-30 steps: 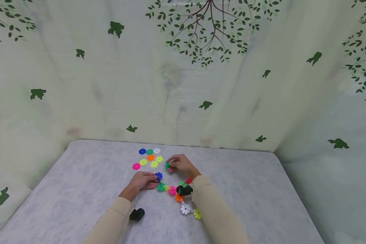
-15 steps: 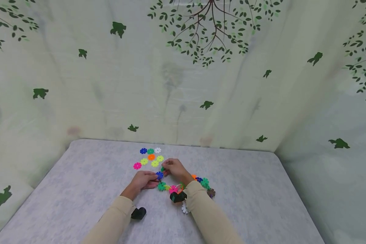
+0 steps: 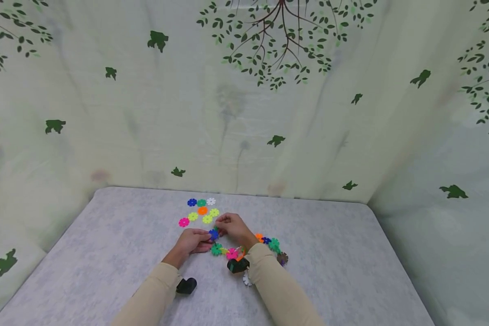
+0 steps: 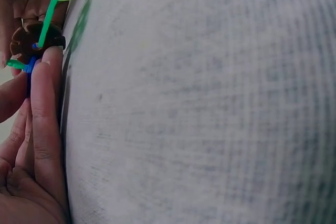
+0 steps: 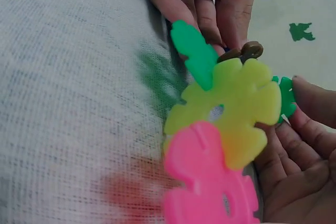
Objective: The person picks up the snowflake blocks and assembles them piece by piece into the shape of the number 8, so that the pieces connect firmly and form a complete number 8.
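My left hand (image 3: pixel 190 242) pinches a blue flower-shaped disc (image 3: pixel 213 234) between thumb and fingers. That disc is at the end of a linked chain of slotted plastic discs. Beside it in the chain come a brown disc (image 4: pixel 23 43), a green disc (image 3: pixel 216 249), a yellow disc (image 5: pixel 252 90) and a pink disc (image 5: pixel 191 153). My right hand (image 3: pixel 234 228) pinches another green disc (image 5: pixel 287 97) by its edge. In the left wrist view this disc's edge meets the blue one. My right hand's fingertips partly hide it in the head view.
Several loose discs lie flat behind the hands, among them a pink one (image 3: pixel 184 222), an orange one (image 3: pixel 202 211) and a white one (image 3: pixel 211 201). The chain curves under my right forearm to a brown disc (image 3: pixel 283 258). A patterned curtain (image 3: pixel 244 113) stands behind the table (image 3: pixel 350 262).
My right hand has moved left and slightly down, bringing its green disc to the blue one. My left hand has stayed nearly still. Over the last half second little has moved.
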